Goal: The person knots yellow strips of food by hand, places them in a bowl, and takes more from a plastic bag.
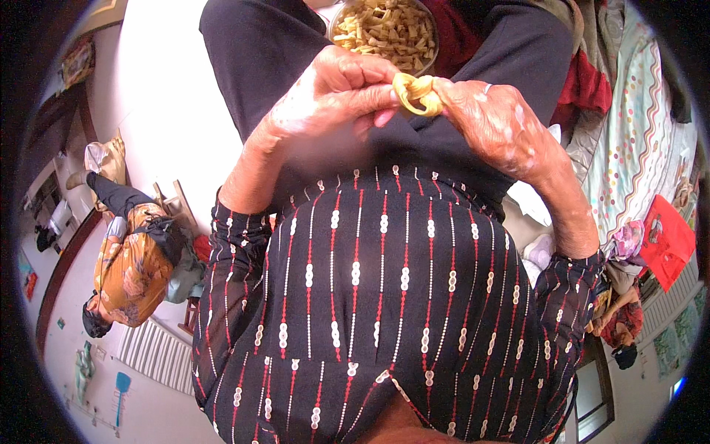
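Observation:
Between my two hands is a soft, flat yellow strip (418,86), bent into a loop like a loose knot. Its exact material is hard to tell. My left hand (336,92) pinches one side of it between thumb and fingers. On the other side my right hand (499,129) grips the strip with closed fingers, its back turned up. Just beyond the hands stands a round metal bowl (436,46), heaped with many short yellowish pieces (384,31) of similar colour. The loop is held above my lap, near the bowl's near rim.
My dark trousers (251,52) flank the bowl. Dotted cloth (629,126) and red fabric (588,85) lie to the right, with a red bag (668,240) farther out. At left a person in an orange patterned top (133,270) sits; another person (625,322) is at far right.

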Available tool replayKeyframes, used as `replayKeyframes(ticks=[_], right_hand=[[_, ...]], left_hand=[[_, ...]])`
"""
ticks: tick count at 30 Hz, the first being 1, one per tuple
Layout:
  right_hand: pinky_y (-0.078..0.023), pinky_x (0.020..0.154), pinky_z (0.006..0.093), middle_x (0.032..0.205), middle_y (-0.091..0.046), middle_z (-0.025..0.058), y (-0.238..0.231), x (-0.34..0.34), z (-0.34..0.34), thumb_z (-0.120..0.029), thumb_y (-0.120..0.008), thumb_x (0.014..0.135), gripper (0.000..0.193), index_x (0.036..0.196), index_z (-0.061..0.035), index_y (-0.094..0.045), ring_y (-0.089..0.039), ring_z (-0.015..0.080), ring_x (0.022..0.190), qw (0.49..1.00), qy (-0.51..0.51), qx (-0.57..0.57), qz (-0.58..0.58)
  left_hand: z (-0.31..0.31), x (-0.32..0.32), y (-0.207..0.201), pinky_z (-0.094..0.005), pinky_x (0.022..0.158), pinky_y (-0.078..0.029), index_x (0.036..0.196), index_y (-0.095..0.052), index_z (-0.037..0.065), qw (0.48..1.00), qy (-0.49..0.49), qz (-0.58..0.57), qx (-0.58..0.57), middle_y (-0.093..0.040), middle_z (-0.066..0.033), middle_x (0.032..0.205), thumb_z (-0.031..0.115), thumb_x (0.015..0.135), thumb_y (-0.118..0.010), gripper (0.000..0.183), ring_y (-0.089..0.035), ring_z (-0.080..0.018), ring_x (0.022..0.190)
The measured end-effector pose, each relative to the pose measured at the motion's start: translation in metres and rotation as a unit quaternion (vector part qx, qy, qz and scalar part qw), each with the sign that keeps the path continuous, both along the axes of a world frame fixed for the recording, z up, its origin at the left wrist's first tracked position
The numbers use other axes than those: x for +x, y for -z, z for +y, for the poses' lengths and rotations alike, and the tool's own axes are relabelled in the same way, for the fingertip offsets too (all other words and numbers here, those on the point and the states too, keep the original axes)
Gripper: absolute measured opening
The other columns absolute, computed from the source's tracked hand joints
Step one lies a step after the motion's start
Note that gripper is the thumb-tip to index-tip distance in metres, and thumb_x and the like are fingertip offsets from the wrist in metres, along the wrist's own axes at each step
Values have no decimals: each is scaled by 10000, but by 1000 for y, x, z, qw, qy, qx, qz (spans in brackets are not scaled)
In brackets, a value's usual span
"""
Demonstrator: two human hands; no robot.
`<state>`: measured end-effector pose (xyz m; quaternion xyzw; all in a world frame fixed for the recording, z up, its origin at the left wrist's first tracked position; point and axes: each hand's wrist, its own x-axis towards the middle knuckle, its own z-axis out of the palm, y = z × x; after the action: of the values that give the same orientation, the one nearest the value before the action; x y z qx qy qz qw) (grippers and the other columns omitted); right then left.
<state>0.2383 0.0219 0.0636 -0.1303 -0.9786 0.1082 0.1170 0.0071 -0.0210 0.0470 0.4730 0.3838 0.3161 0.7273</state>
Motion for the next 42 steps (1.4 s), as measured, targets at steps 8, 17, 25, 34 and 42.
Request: replayKeyframes(ticks=[8, 17, 25, 34, 42], right_hand=[[-493, 562, 311, 750, -608, 93, -21, 3, -7, -116, -574, 777, 243, 981, 13, -552, -621, 209, 661, 999, -1, 21, -47], [-467, 522, 386, 666, -551, 138, -20, 14, -4, -55, -586, 774, 151, 898, 6, -527, -593, 299, 599, 985, 25, -168, 24], [-428, 491, 387, 657, -511, 158, -16, 22, -1, -7, -586, 796, 116, 890, 12, -520, -546, 334, 566, 969, 38, -238, 53], [-436, 473, 357, 806, -617, 170, -5, 23, -8, 44, -619, 773, 214, 975, 26, -549, -596, 311, 594, 928, 0, -354, 111], [-459, 555, 392, 753, -592, 166, 6, 8, -6, -44, -595, 810, 143, 928, 30, -561, -589, 333, 654, 943, 35, -316, 93]], left_hand=[[-4, -15, -3, -173, 361, -356, 939, -641, -28, 1000, 16, 10, 21, -553, -11, 569, 122, 881, -571, 175, -463, -37, 404], [-6, -21, 6, -184, 352, -367, 941, -647, -25, 995, 47, 42, 79, -541, -16, 533, 117, 882, -568, 173, -472, -52, 380], [-14, -43, 4, -197, 322, -381, 888, -644, -22, 988, 61, 85, 115, -540, -27, 513, 110, 883, -559, 157, -503, -70, 374], [-31, -62, -12, -255, 431, -370, 862, -644, -55, 992, 70, 71, 77, -549, -48, 556, 116, 847, -603, 176, -502, -92, 465], [-26, -57, 6, -217, 448, -396, 878, -608, -25, 984, 96, 120, 95, -553, -36, 599, 172, 860, -570, 201, -512, -74, 499]])
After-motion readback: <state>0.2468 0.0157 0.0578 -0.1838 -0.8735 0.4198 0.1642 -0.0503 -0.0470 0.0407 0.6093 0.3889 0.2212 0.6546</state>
